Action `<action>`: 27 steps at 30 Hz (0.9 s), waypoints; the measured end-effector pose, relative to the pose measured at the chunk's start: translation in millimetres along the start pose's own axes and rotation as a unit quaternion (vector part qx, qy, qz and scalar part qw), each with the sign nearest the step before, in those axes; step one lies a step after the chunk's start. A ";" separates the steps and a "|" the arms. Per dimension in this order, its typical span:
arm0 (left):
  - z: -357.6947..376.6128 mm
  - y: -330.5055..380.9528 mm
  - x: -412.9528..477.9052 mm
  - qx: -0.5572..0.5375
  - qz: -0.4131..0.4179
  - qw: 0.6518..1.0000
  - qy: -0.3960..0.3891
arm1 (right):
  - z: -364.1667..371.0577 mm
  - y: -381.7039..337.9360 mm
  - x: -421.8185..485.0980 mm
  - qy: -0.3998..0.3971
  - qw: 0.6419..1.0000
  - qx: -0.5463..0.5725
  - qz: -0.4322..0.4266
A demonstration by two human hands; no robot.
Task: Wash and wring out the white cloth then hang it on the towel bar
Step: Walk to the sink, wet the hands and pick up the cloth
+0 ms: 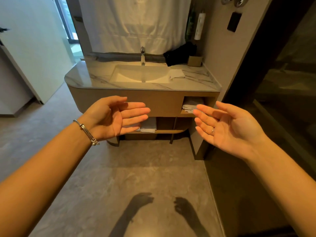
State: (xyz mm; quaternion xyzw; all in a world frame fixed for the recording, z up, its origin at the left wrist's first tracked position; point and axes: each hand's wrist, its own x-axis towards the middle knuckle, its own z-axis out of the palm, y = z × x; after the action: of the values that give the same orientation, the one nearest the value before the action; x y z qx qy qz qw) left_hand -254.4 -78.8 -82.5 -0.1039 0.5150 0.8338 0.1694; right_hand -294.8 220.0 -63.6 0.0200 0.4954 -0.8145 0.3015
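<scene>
Both hands are empty: the left hand (112, 117) and right hand (229, 127) hover palms up with fingers spread, well short of the vanity. Nothing has begun, by the look of it. The white cloth (177, 73) lies folded on the countertop (95, 79) just beside the right edge of the sink (130, 74), near the faucet (143, 55). Next comes stepping closer and picking the cloth up. No towel bar is clearly visible.
</scene>
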 end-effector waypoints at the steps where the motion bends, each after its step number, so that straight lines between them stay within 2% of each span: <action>1: -4.2 1.3 5.9 -0.003 -0.003 1.000 0.004 | 0.1 -0.5 9.3 0.001 1.000 -0.001 0.012; 6: -25.6 11.8 40.9 0.005 -0.014 1.000 0.011 | 2.2 -0.4 57.0 0.012 0.999 0.000 0.052; 19: -52.9 52.4 160.2 -0.005 -0.045 0.998 -0.031 | -13.5 -34.5 163.6 0.025 0.996 0.002 0.087; 27: -67.7 65.5 223.4 -0.042 -0.048 0.998 0.004 | -28.9 -62.4 246.9 0.005 0.993 0.021 0.117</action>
State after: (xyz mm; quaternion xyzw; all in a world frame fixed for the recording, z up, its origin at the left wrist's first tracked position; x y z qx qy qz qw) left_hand -485.8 -127.1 -136.6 -0.1388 0.4746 0.8452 0.2028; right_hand -536.3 147.7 -110.5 0.0885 0.4742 -0.7834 0.3920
